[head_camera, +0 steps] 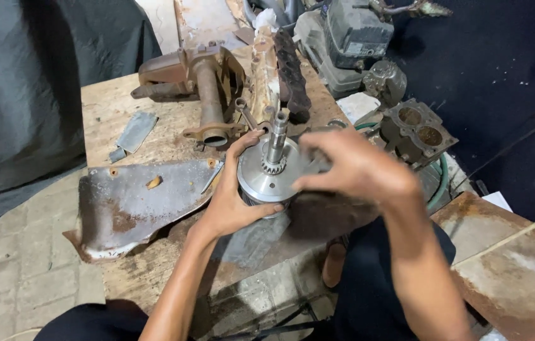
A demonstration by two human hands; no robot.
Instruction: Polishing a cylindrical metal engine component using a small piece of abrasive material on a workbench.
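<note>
Your left hand (232, 202) cups the round metal drum (270, 180) from below, fingers wrapped around its rim, holding it above the wooden desk (115, 107). Your right hand (359, 167) pinches the drum's right edge. A geared shaft (276, 142) stands upright from its centre; a rusty metal plate (134, 205) lies just left.

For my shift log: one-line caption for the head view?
Both hands, left hand and right hand, grip a round metal drum with geared shaft above a cluttered wooden workbench.

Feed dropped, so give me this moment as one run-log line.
left hand: cups round metal drum | right hand: on drum rim, blurred | geared shaft: upright | surface: wooden board
</note>
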